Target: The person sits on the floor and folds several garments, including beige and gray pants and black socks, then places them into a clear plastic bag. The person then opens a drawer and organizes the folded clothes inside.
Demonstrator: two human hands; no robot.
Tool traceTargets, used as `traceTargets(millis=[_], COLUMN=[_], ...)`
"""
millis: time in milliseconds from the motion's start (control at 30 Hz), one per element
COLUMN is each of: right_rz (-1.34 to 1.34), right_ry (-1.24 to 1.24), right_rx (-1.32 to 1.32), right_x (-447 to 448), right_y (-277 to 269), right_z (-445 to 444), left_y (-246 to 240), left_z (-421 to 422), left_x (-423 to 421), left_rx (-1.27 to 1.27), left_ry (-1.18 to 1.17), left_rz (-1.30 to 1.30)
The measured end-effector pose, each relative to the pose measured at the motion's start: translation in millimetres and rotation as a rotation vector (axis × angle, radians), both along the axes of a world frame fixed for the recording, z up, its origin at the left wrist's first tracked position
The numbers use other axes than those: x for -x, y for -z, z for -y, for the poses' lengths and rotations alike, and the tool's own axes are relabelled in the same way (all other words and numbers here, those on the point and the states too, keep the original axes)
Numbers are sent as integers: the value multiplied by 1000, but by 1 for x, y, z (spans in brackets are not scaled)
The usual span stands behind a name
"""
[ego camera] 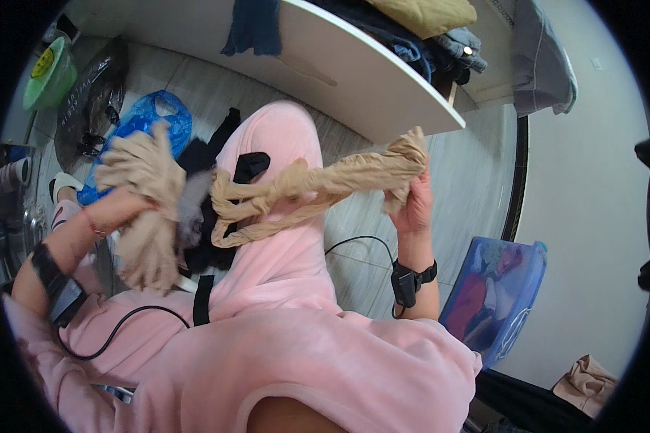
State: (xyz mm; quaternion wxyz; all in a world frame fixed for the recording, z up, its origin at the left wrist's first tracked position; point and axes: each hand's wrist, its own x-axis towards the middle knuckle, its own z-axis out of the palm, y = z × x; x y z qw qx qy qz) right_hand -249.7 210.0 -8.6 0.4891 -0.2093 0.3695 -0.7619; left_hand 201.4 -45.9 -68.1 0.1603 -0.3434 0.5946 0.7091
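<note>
My left hand point(137, 204) grips a bunched beige fabric garment point(146, 173), which spreads above and below the fist and looks blurred. On the right, my right hand point(413, 203) is raised and closed on one end of tan stretchy hosiery point(336, 176). The hosiery runs leftward over my pink-clad knee point(279, 130) and loops back at its left end. A small black cloth piece point(251, 166) lies on the knee beside the loop. Dark clothing point(208, 249) lies beyond the leg, between my hands.
An open white drawer point(368, 70) filled with folded clothes stands ahead, a dark blue cloth point(254, 27) over its front. A blue plastic bag point(168, 108), a black bag point(95, 103) and a green basin point(51, 78) are at left. At right stands a blue translucent bin point(493, 297) holding fabrics.
</note>
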Motion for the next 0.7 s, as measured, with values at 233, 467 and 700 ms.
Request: traceTargets(millis=[233,467,700], right_rz=[-178,-487,-1016], right_ry=[-318,-743,-547], right_rx=[21,73,116], right_x=[-4,-68,-50], right_y=[-80,-156,-239], right_z=[48,128,169], left_y=[-95,-196,-267], left_z=[-7,-14,20], left_x=[110,186,160], left_rx=[943,456,292], left_ry=[836,-11,-326], left_rz=[118,-876,-964])
